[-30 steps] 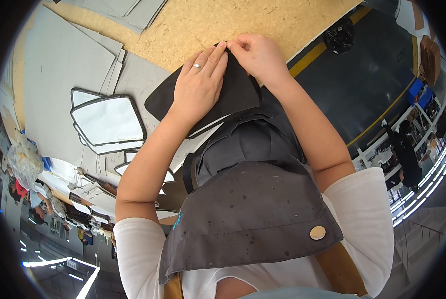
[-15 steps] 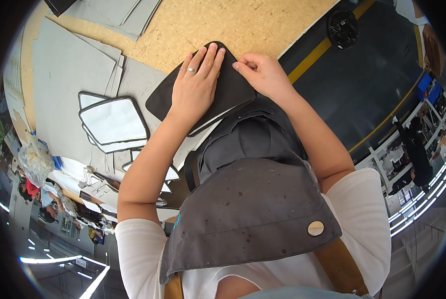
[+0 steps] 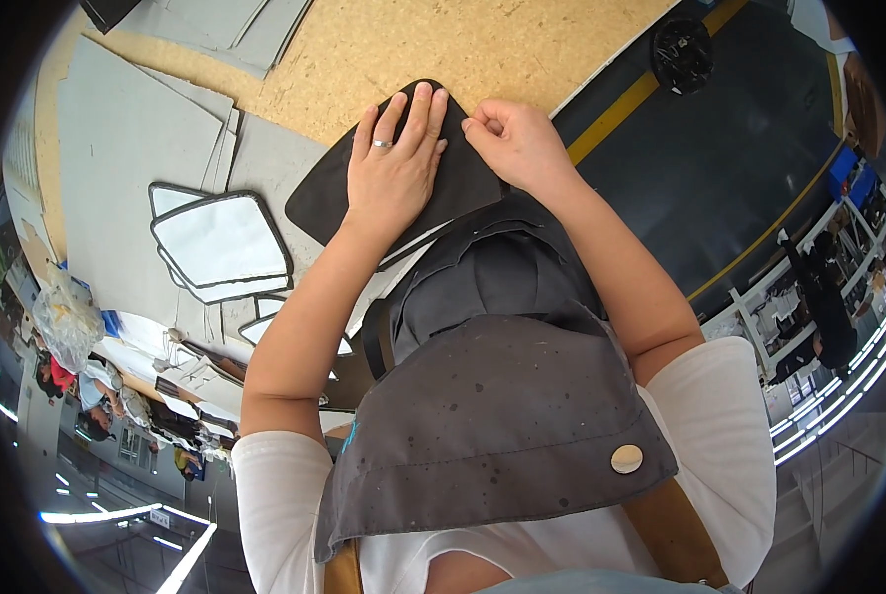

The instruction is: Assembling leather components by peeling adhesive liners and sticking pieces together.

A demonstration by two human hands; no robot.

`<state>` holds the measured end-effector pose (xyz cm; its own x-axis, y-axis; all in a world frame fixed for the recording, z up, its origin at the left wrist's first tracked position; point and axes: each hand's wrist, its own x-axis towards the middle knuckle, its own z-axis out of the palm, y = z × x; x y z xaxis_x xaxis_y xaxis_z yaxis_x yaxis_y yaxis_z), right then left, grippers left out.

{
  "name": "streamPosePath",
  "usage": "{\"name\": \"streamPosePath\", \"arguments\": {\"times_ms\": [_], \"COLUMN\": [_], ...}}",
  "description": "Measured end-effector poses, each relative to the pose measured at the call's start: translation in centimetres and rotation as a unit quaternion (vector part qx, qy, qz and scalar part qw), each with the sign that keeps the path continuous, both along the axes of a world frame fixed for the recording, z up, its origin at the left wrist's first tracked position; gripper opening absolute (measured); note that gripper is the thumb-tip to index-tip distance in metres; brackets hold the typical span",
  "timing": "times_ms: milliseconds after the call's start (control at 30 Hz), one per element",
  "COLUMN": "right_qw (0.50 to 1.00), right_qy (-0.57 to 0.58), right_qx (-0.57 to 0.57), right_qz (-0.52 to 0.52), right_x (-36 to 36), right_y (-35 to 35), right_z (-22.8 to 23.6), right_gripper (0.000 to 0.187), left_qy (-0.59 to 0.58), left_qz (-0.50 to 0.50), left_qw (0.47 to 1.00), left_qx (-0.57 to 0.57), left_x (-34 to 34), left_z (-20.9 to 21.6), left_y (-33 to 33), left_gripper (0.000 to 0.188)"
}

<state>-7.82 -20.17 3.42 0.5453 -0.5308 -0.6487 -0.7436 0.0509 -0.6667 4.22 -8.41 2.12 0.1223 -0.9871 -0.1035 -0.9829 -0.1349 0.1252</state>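
A flat black panel with rounded corners [image 3: 329, 193] lies at the near edge of the table, a thin pale strip showing along its near side. My left hand [image 3: 395, 163] rests flat on top of it, fingers stretched toward its far corner and a ring on one finger. At the panel's right edge is my right hand [image 3: 517, 144], closed, with thumb and curled forefinger pressed together. Its fingertips meet the edge there; anything pinched between them is hidden. Left of the panel, several white panels with black borders [image 3: 220, 243] lie overlapped.
Large grey sheets [image 3: 126, 129] cover the left of the tan tabletop [image 3: 384, 49]. A clear plastic bag [image 3: 67, 322] sits at the far left. Right of the table edge is a dark floor with yellow lines [image 3: 611, 119] and a round black object [image 3: 683, 54]. White shelving [image 3: 780, 317] stands farther right.
My left hand has shifted very slightly on the black panel, its thumb showing more. My right hand stays at the same edge, a little more curled. The view has moved slightly.
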Motion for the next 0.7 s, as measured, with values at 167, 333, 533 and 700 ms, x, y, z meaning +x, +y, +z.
{"name": "streamPosePath", "arguments": {"times_ms": [167,333,533,700], "right_qw": [1.0,0.999,0.995,0.996], "right_qy": [0.002,0.003,-0.005,0.007], "right_qx": [0.017,0.053,0.1,0.094], "right_qz": [0.0,-0.002,-0.016,-0.001], "right_x": [0.3,0.2,0.1,0.1], "right_y": [-0.2,-0.7,-0.9,-1.9], "right_z": [-0.2,-0.5,-1.5,-0.8], "right_gripper": [0.023,0.023,0.022,0.022], "left_qy": [-0.018,0.269,0.254,0.261], "left_qz": [0.022,0.137,0.269,0.298], "left_qw": [0.999,0.951,0.912,0.903], "left_qx": [-0.04,-0.062,-0.176,-0.166], "left_x": [-1.0,0.5,1.3,-1.2], "left_z": [-0.4,1.1,2.6,3.4], "left_y": [-0.2,-1.4,3.8,8.2], "left_gripper": [0.045,0.037,0.035,0.036]}}
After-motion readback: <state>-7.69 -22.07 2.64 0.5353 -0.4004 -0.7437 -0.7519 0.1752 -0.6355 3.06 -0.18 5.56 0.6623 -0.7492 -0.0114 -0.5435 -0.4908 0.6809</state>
